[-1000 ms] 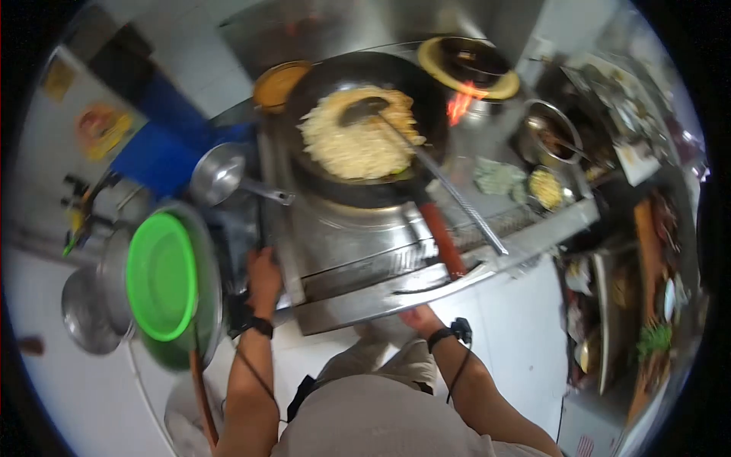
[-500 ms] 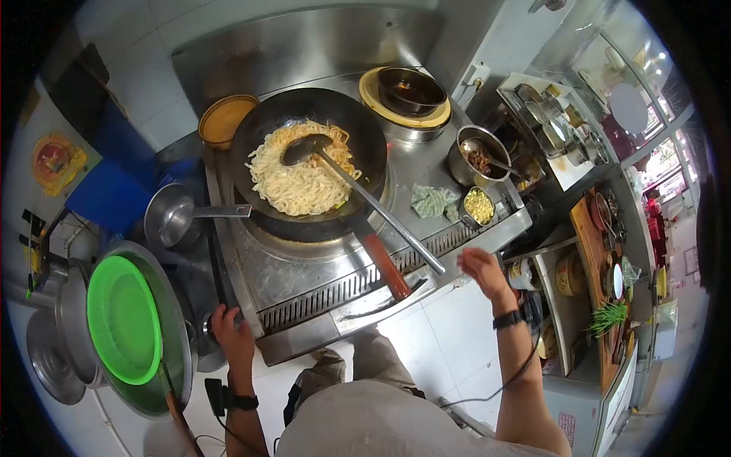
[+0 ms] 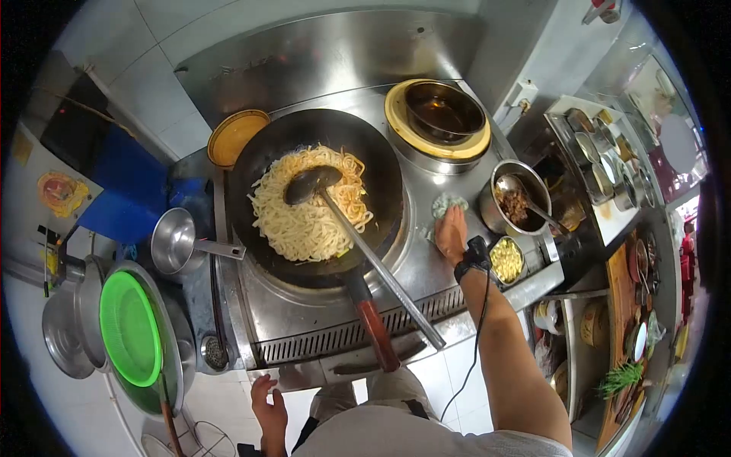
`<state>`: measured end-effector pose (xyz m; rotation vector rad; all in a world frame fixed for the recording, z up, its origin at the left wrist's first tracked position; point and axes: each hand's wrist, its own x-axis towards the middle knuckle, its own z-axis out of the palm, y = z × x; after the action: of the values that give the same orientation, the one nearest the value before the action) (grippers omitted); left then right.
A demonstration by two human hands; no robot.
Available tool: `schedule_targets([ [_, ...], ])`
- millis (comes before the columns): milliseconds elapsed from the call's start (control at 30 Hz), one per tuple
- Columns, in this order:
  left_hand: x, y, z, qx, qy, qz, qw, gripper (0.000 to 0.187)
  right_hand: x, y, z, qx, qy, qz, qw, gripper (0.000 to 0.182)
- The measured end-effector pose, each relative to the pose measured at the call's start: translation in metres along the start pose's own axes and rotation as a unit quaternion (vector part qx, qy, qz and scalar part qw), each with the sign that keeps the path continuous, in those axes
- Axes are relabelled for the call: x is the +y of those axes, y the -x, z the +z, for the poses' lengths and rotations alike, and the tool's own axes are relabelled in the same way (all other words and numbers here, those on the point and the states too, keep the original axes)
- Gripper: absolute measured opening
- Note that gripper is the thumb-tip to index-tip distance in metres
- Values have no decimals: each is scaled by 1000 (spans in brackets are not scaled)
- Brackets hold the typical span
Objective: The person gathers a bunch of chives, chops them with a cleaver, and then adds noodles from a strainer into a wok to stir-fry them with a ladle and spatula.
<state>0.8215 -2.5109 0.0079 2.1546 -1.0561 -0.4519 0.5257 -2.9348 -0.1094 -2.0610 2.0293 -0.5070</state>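
L hand (image 3: pixel 270 407) nearest, by the stove's front edge: fingers apart, loosely curled, nothing in grip afaict. Prob. just idle while R does the reach.

Red wok handle (image 3: pixel 377 335) points at the person, prob. for a quick grab; no hand on it. Ladle (image 3: pixel 381 266) lies alongside, shaft end out past the front edge, so prob. easy to pick up w/o leaning over the heat. Slotted strip (image 3: pixel 304 345) runs under both, prob. a drain.

Small tin (image 3: pixel 506 259) of chopped yellowish bits sits near the R forearm, prob. parked within arm's reach.

R hand (image 3: pixel 451 234) is palm-down, fingers at the crumpled cloth (image 3: pixel 448 204), on the stovetop btwn wok (image 3: pixel 259 152) and steel pot (image 3: pixel 495 217). Can't tell if fingers are clamped on it or just pressing; hand hides the contact. Flat-ish pose looks more like press than pinch, imo.

Noodles (image 3: pixel 301 221) are in the wok, ladle bowl face-down on top, which prob. steadies the long shaft.

Far: dark pan (image 3: pixel 445 110) on yellow lid (image 3: pixel 396 114), prob. stacked to save space.
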Motion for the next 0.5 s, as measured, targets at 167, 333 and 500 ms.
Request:
schedule_targets([
  [167, 9, 13, 18, 2, -8, -32, 999, 22, -23, -57, -2, 30, 0, -252, 967, 43],
  [333, 26, 10, 24, -21, -28, -32, 999, 20, -32, -92, 13, -52, -76, -426, 900, 45],
  [500, 32, 1, 40, -45, 3, -17, 999, 22, -33, -20, -31, -134, -65, -395, 906, 50],
])
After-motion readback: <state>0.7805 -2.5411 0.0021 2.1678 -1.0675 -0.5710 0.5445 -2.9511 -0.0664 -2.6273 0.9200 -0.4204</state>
